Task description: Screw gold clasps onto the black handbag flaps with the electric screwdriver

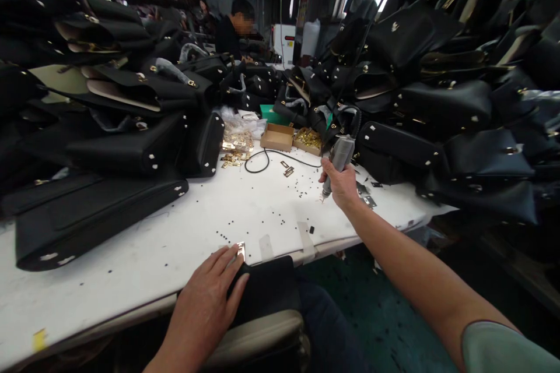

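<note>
My right hand [342, 183] is wrapped round a grey electric screwdriver [342, 151], its tip pointing down just over the white table [188, 233]. A dark cable loops from the tool's upper end. My left hand [207, 291] lies with its fingers stretched out over the black flap of a bag [271, 285] at the table's front edge. Its fingertips touch a small shiny metal plate [241, 251] at the flap's edge. The bag's pale lining edge [258, 338] shows below, over my lap.
Piles of black handbags [126, 143] rise at left and right [400, 143]. Gold fittings [237, 141], an open cardboard box [277, 137] and a box of gold parts [308, 140] stand at the back. Small black bits and loose plates [289, 171] dot the table. Another person [231, 35] sits beyond.
</note>
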Action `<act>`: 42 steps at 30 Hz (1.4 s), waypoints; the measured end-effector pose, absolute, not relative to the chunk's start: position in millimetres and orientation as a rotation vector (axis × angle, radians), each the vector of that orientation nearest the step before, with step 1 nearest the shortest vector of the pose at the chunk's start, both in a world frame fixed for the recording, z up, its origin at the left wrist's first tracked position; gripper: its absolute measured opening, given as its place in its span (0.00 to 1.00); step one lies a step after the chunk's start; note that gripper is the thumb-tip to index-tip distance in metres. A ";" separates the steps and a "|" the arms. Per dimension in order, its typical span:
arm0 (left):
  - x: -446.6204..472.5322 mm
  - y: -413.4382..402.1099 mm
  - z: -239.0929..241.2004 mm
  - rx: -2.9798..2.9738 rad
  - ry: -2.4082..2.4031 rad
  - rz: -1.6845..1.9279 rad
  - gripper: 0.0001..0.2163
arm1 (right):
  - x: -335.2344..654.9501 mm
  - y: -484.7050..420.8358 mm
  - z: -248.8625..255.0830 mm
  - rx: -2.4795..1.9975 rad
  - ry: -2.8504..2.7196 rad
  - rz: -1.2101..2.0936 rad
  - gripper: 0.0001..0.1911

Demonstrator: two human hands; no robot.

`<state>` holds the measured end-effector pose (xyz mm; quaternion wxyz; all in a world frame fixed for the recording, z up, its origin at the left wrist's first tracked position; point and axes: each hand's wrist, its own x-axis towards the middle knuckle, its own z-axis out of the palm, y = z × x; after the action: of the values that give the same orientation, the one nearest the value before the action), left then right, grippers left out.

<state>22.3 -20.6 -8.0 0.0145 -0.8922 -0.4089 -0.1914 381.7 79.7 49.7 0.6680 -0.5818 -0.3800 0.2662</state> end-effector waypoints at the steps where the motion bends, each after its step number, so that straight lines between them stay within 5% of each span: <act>1: 22.4 -20.4 -7.6 -2.777 -1.268 -0.599 0.17 | 381.0 80.9 47.4 -1.308 -0.837 0.591 0.23; 24: 24.6 -20.9 -6.1 -2.805 -1.305 -0.578 0.16 | 360.7 89.0 43.9 -1.209 -0.751 0.593 0.22; 42: 34.4 -41.1 12.1 -2.829 -1.613 -0.676 0.17 | 192.8 26.1 54.9 -0.871 -0.517 1.278 0.23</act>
<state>34.4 -41.1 12.1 -0.0920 -0.8469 -0.4831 -0.2024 192.8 26.1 54.9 0.6855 -0.3887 -0.2310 0.5707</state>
